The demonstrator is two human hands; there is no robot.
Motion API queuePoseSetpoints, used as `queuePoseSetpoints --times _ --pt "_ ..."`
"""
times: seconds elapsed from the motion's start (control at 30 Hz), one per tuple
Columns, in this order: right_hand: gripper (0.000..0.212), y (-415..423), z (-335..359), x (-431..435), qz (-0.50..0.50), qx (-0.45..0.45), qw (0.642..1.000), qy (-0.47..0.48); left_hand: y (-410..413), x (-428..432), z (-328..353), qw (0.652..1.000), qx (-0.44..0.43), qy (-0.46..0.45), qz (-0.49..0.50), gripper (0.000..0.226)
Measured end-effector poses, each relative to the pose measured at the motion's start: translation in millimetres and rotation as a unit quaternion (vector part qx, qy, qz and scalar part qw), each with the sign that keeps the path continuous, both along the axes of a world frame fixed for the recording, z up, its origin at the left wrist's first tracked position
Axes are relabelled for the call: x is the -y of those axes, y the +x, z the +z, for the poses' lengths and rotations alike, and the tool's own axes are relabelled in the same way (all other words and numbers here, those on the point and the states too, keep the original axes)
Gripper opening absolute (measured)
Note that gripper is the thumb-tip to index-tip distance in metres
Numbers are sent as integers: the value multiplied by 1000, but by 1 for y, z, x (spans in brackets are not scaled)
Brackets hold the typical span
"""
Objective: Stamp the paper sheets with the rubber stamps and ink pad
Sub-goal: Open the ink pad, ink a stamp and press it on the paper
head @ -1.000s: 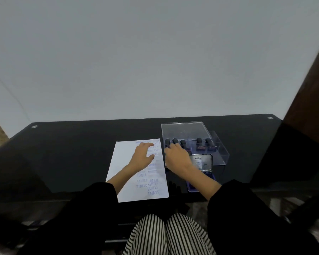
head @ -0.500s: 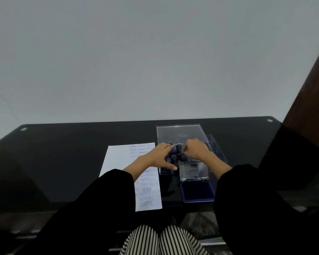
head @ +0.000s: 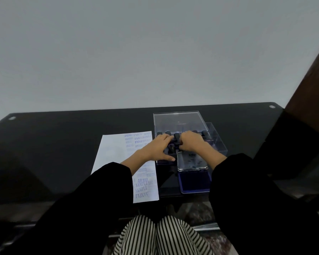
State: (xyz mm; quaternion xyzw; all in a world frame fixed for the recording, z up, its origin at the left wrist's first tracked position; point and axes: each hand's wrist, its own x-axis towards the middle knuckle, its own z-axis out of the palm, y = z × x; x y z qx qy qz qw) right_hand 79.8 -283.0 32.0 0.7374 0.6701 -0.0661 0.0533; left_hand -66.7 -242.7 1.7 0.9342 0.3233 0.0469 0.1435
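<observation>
Much of the clear box [head: 217, 143] was covered by the two hands, so the stamps [head: 204, 133] inside showed only as a few dark knobs along its far row, and their faces were hidden. Black sleeves [head: 99, 190] hid the near-left part of the paper sheet [head: 114, 151]. The sheet lay flat on the black desk [head: 53, 144] just left of the box, with blue prints down its right side, most too blurred to read. The left hand [head: 155, 150] lay over the box's left part, fingers fairly straight and loosely spread, thumb stretched toward the ink pad's metal lid [head: 191, 162]. It held nothing visible, and its fingertips reached a dark stamp handle [head: 176, 137] standing between the two hands. The right hand [head: 191, 141] sat just right of that handle with its fingers curled down, but whether they pinched it could not be told. The ink pad [head: 194, 183] lay open at the desk's near edge, just in front of the box, its right side cut off by a sleeve.
</observation>
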Motion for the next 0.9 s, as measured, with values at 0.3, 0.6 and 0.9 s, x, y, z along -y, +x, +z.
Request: queuePoseSetpoints --times 0.3,0.6,0.9 --pt "34 -5 -10 -8 -15 8 1000 -21 -2 -1 -5 1000 19 22 2 81" --pt "29 1 -1 -4 -36 -46 998 19 0 -1 -5 1000 6 21 10 83" --pt "29 7 21 15 -40 -186 976 105 2 11 12 1000 -21 -5 16 90"
